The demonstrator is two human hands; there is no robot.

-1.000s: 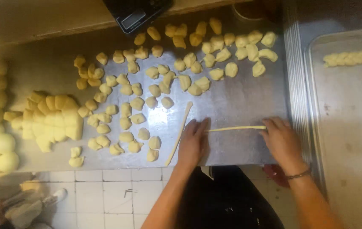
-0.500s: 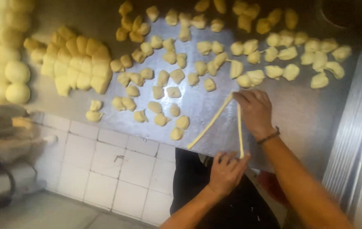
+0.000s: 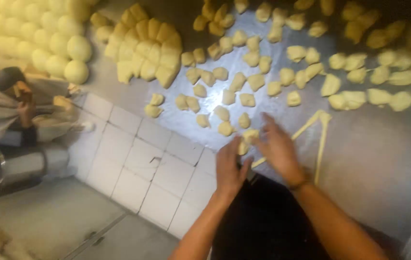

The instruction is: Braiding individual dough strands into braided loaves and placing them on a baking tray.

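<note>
Both hands hover open-palmed at the worktop's near edge, gripping nothing: the left hand (image 3: pixel 230 166) beside the right hand (image 3: pixel 276 147), a small dough piece (image 3: pixel 249 136) between them. Just right of the right hand lies a folded dough rope (image 3: pixel 320 139) on the steel worktop (image 3: pixel 378 149). Cut dough chunks (image 3: pixel 244 58) scatter beyond; round dough balls (image 3: pixel 46 43) crowd the far left corner.

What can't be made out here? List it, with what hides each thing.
- Head view: the fingers of the right hand are motion-blurred, so any grip is unclear.
- Head view: the left hand covers part of a small dough piece at the table edge.
- Head view: the folded dough rope runs behind the right wrist, its near end hidden.
- Head view: the round dough balls are cut off at the left edge.
</note>
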